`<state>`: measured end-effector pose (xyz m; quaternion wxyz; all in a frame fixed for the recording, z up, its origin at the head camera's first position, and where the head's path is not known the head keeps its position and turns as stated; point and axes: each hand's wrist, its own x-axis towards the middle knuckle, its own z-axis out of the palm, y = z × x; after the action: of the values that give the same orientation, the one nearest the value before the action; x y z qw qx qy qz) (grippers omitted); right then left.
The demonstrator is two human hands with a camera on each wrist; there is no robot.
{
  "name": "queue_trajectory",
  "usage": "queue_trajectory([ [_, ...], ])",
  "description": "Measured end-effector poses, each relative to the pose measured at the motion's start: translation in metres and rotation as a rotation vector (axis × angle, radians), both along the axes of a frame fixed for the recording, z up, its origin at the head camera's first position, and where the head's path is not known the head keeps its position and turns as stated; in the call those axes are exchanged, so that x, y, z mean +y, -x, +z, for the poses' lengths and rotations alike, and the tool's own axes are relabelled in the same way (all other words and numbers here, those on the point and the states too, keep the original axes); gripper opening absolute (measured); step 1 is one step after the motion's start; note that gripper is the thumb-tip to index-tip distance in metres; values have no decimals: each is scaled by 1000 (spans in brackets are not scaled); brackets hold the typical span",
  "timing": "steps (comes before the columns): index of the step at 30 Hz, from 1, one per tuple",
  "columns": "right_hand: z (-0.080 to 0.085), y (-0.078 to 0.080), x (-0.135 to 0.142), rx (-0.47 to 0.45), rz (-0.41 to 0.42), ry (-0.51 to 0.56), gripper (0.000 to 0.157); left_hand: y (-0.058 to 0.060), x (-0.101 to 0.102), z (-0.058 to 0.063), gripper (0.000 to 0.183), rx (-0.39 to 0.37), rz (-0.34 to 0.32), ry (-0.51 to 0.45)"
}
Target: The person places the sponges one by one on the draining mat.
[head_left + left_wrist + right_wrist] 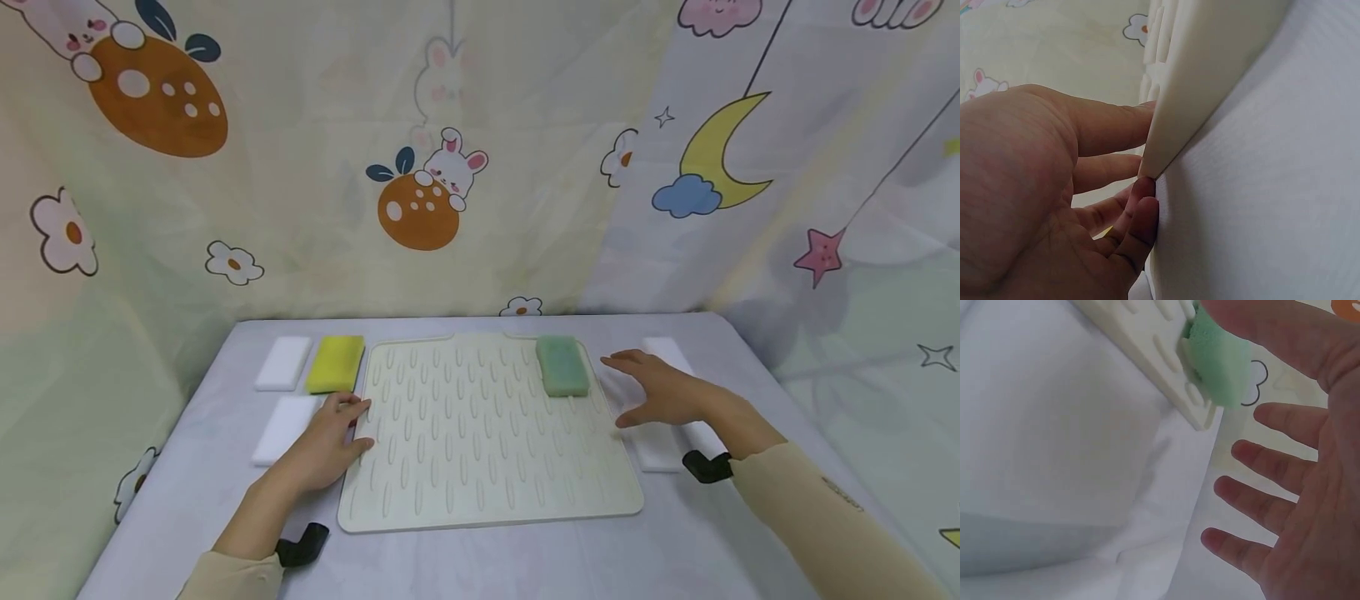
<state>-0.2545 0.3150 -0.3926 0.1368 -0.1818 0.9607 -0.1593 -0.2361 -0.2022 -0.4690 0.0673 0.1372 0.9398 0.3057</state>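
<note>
My left hand (pixel 330 437) touches the left edge of the pale bumpy mat (pixel 480 442), thumb and fingers a bit apart. My right hand (pixel 663 390) is spread wide near its right edge, holding nothing. The green sponge (pixel 562 367) sits on the mat's far right corner. On the left are a yellow sponge (pixel 335 364) and two white blocks (pixel 283 363); my left hand covers some of the near one. My right hand hides parts of the white things (pixel 660 450) there, so I can't count them. My left-hand camera sees just a yellow bit.
</note>
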Motion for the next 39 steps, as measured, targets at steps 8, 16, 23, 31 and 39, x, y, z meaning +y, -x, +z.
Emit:
queue_trajectory([
  [8, -8, -19, 17, -33, -31, 8, 101, 0, -1, -3, 65, -7, 5, -1],
  [16, -14, -32, 23, -23, -29, -4, 100, 0, -1, -4, 65, -3, -1, -4],
  [23, -18, -43, 28, -19, -19, -21, 103, 2, -1, -4, 65, 14, -14, 6],
  [31, -21, -45, 27, -20, -12, -30, 106, 3, -2, -2, 65, 19, -9, 8],
  [39, -25, -45, 23, -2, -27, -39, 105, 2, -3, -2, 66, 10, -6, 5],
])
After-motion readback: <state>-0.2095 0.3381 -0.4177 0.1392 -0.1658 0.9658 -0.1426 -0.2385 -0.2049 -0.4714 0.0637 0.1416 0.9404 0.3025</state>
